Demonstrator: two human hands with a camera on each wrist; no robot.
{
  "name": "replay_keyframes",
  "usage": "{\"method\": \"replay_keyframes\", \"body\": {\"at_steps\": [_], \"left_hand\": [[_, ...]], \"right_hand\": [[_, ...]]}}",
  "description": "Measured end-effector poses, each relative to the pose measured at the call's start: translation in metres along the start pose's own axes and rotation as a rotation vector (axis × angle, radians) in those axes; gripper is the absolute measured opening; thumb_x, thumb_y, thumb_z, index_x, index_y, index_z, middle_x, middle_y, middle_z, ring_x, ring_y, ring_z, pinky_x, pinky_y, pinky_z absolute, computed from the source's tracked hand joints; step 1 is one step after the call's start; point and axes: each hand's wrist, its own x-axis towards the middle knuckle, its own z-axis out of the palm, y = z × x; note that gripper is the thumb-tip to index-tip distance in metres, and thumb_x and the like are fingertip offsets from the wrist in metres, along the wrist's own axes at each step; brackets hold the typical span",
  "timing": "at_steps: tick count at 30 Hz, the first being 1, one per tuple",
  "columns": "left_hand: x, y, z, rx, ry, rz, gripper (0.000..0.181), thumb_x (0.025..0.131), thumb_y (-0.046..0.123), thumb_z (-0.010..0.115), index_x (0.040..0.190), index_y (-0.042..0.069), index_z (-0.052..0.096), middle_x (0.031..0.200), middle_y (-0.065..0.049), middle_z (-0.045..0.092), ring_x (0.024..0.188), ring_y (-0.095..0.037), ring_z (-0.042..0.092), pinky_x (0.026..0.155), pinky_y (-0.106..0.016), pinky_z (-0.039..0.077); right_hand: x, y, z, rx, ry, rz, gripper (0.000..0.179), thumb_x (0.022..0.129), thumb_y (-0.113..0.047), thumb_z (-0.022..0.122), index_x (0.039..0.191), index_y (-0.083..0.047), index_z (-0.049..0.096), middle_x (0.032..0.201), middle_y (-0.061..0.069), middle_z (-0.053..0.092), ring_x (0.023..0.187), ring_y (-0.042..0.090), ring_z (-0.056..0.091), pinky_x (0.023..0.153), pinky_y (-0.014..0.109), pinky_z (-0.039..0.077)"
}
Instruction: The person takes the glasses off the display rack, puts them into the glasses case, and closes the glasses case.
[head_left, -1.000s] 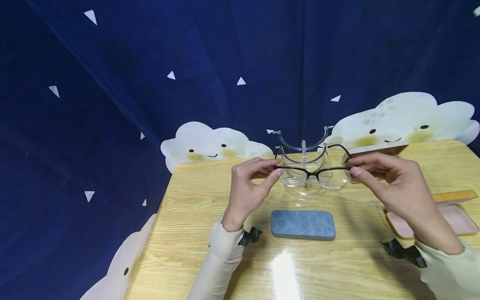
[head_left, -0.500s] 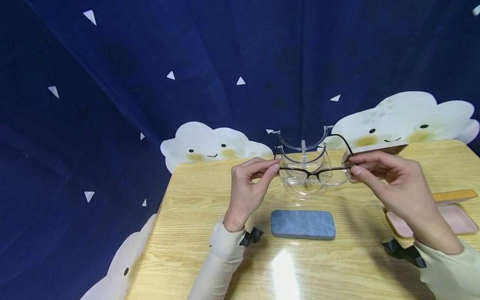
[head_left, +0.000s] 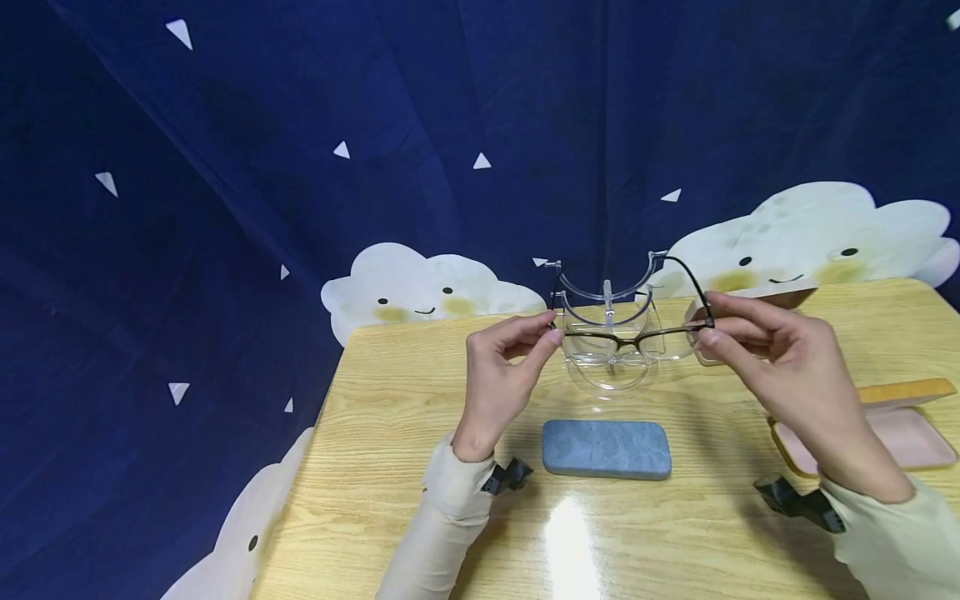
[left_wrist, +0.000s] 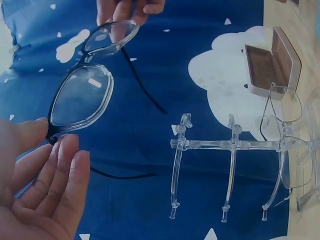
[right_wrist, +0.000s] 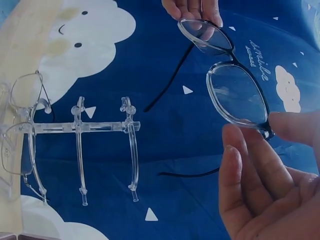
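Note:
A pair of eyeglasses with a dark upper rim and clear lower rims is held up between both hands, its temples unfolded and pointing away. My left hand pinches the left front corner between thumb and fingers. At the opposite corner, my right hand pinches the frame the same way. Just beyond is a clear display stand with several curved arms, seen through and above the lenses. In the left wrist view, wire-rimmed glasses sit on the stand's lowest arm, and the two upper arms bear nothing.
A blue glasses case lies closed on the wooden table in front of the stand. An open orange case with pink lining is at the right. Behind the right hand stands an open brown-lined case. A dark blue cloud-print cloth hangs behind.
The eyeglasses have tilted, their temple tips rising to the height of the stand's top arm and the lenses looking flatter. Both hands have shifted slightly; the right fingers have moved a little up.

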Motion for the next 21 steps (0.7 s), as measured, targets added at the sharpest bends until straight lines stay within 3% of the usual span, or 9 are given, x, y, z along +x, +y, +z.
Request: {"method": "replay_keyframes", "body": {"at_steps": [9,21], "left_hand": [[0.0001,-0.0020,-0.0004,0.030,-0.018,0.044,0.020,0.095,0.011,0.077,0.111,-0.002,0.079,0.103,-0.017,0.081,0.085,-0.026,0.080,0.081,-0.028,0.066],[0.0005,-0.0031,-0.0009,0.014,-0.015,0.065,0.021,0.096,0.011,0.076,0.113,-0.002,0.079,0.104,-0.018,0.080,0.086,-0.027,0.080,0.081,-0.030,0.066]], "right_hand": [[0.0005,0.0013,0.0021,-0.001,0.009,0.006,0.036,0.096,-0.001,0.073,0.130,-0.009,0.070,0.104,-0.021,0.080,0.089,-0.002,0.077,0.075,0.012,0.059],[0.0003,0.0018,0.0018,-0.059,0.000,0.001,0.035,0.096,-0.003,0.073,0.131,-0.003,0.070,0.100,-0.026,0.078,0.086,-0.004,0.076,0.075,0.010,0.058]]}}
